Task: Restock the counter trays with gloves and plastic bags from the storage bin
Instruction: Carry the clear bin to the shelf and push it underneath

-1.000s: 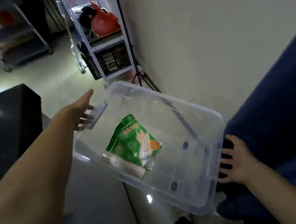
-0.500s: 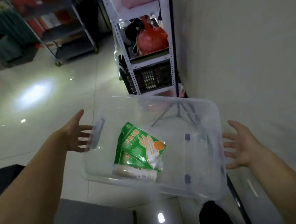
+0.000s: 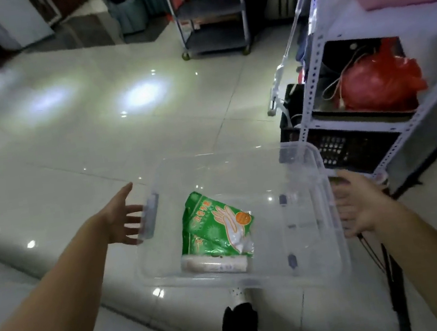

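Observation:
A clear plastic storage bin [image 3: 314, 238] hangs level above the tiled floor, carried between my two hands. My left hand [image 3: 121, 218] has its fingers spread and straight against the bin's left handle. My right hand [image 3: 359, 202] presses flat on the bin's right end. Inside the bin lies a green packet of gloves [image 3: 214, 222], printed with a white hand. A whitish roll of plastic bags [image 3: 213, 264] rests just in front of the packet, against the near wall.
A white metal shelf rack [image 3: 311, 89] stands at the right with a red bag [image 3: 381, 84] and a black crate [image 3: 350, 147]. A dark wheeled cart [image 3: 210, 16] is at the back. My black-socked foot [image 3: 240, 329] and a black tripod leg [image 3: 394, 280] are below.
My view has swung from the wall toward the open floor, and the black counter has left the frame. The bin has turned level between both hands; the packet and roll stay inside.

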A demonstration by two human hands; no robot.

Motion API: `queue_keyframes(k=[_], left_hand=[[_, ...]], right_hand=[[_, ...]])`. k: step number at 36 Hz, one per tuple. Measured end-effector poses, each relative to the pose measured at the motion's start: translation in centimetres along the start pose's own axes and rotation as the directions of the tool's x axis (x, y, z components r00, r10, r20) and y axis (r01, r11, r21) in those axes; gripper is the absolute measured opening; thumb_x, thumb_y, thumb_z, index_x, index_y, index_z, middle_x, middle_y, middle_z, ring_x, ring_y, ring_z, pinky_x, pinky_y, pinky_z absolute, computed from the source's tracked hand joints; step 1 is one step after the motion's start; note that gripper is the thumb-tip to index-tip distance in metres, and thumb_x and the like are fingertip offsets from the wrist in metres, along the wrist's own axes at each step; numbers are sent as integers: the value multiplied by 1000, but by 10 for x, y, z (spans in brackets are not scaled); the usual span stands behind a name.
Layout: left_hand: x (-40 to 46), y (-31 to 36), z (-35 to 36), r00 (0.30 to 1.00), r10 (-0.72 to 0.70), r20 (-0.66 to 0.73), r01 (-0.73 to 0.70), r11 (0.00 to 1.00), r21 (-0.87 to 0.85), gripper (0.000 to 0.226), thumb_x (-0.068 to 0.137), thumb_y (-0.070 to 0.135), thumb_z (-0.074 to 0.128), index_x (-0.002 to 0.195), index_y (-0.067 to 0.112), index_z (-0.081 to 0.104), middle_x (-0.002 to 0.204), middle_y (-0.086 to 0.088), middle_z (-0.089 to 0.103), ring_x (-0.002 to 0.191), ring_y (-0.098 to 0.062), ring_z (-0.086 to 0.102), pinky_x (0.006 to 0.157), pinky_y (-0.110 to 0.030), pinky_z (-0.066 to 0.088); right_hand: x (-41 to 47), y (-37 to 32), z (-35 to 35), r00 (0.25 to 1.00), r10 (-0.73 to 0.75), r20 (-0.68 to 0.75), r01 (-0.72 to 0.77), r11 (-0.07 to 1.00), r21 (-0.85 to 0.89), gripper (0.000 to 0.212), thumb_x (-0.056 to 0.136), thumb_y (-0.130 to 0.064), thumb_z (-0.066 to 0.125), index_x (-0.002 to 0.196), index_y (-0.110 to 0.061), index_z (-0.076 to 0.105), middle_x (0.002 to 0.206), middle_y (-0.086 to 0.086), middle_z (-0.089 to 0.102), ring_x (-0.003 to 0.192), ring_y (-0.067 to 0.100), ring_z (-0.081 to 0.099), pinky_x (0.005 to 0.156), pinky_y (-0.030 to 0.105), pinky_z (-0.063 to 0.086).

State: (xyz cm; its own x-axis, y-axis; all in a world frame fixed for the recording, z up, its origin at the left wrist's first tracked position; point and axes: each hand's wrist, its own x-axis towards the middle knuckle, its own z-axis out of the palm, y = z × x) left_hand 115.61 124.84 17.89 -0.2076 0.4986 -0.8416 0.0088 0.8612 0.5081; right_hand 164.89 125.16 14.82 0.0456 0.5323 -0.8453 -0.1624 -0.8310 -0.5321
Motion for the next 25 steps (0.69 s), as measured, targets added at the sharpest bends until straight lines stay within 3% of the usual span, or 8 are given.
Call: queue_keyframes(k=[3,7,10,12,14,18,21,25], left_hand=[[46,49,-30,1000,-9,-9,9,1000,3,89,81,83,39,131,12,55,128,-20,58,115,-42,56,84,-51,49],[90,107,-59,1000,-24,-4,24,1000,-12,87,81,82,41,129,11,57,125,-19,59,114,-41,56,89,-53,47],[133,159,-83,999,-23,24,24,999,-41,86,77,83,47,127,13,60,120,-16,62,108,-37,59,88,-55,49],[160,197,-91,999,-33,34,34,998,-45,85,75,84,50,123,15,63,116,-14,63,104,-34,61,83,-53,52],[186,233,-94,999,-34,41,36,998,-50,83,74,84,51,119,15,64,117,-13,63,104,-34,61,79,-52,53],[240,313,-91,998,-19,67,23,998,-60,79,76,82,50,115,15,65,114,-13,63,101,-33,61,76,-49,53],[286,372,-86,998,-21,61,24,998,-56,76,78,80,50,115,15,64,110,-13,63,98,-32,60,76,-46,52],[346,451,-75,999,-35,33,37,995,-89,72,79,77,52,114,15,64,105,-11,63,96,-30,60,78,-43,50]], right_hand=[[40,-54,54,1000,2,24,0,997,-72,59,75,-67,59,100,-14,66,95,9,60,84,29,56,64,41,50],[76,-113,102,997,56,46,-57,998,19,53,68,-67,63,81,-15,64,70,3,46,60,22,41,63,33,47],[110,-159,125,996,52,71,-56,997,57,70,67,-70,65,105,-12,75,79,4,49,66,22,41,69,36,44],[125,-190,139,996,47,74,-52,997,61,75,69,-69,65,112,-9,72,86,4,50,72,22,45,69,38,46],[142,-221,154,999,35,6,-35,999,31,68,71,-70,65,107,-12,71,97,7,56,88,27,53,74,44,51],[195,-287,179,998,-6,-62,8,1000,30,53,76,-60,65,103,-14,70,100,9,59,78,26,51,70,40,51],[244,-340,193,998,25,-54,-24,999,31,58,78,-64,61,108,-14,67,105,11,59,87,32,54,68,42,51],[309,-410,218,998,46,-52,-44,998,50,52,79,-62,59,106,-17,67,105,11,61,93,33,57,77,51,49]])
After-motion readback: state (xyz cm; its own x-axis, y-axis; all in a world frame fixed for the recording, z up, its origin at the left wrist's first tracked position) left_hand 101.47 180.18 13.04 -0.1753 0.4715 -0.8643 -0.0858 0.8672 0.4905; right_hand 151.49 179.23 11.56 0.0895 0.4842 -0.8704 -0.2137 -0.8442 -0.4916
